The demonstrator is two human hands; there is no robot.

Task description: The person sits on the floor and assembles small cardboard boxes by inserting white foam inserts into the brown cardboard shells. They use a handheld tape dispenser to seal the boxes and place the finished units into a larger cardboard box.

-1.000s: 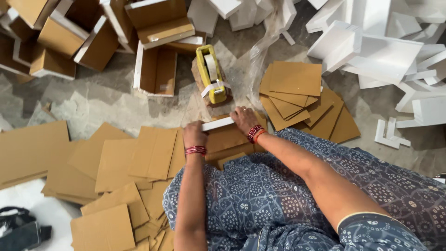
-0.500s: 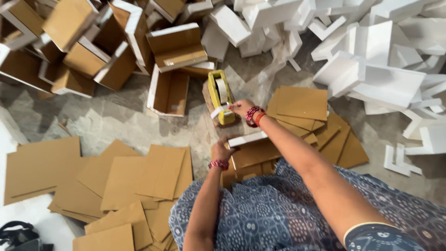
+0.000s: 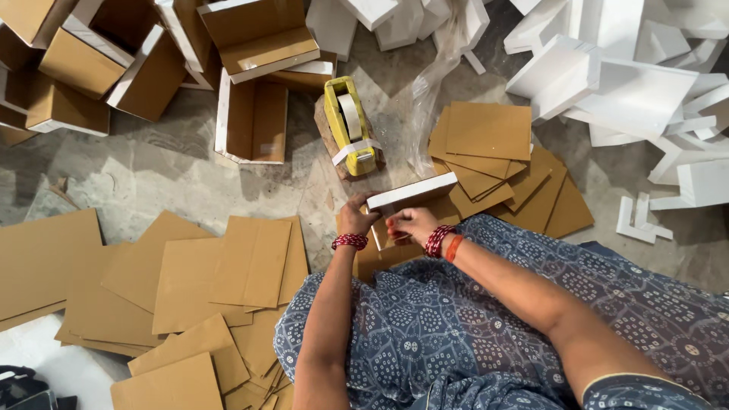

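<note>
A small brown cardboard box (image 3: 416, 205) with a white foam slab along its far edge rests in front of my lap. My left hand (image 3: 355, 216) grips the box's left end. My right hand (image 3: 411, 223) presses on the box just beside it, fingers curled on its top; whether tape is under them is unclear. A yellow tape dispenser (image 3: 349, 126) with a white roll sits on a wooden block on the floor just beyond the box. Both wrists wear red bangles.
Flat cardboard sheets (image 3: 194, 281) lie spread at the left and another stack (image 3: 497, 156) at the right. Open and assembled cardboard boxes (image 3: 250, 121) crowd the upper left. White foam pieces (image 3: 607, 68) pile at the upper right. A clear plastic bag lies near the dispenser.
My right hand has come back from the tape dispenser to the box. My left hand has shifted onto the box's left end. The view has moved slightly.
</note>
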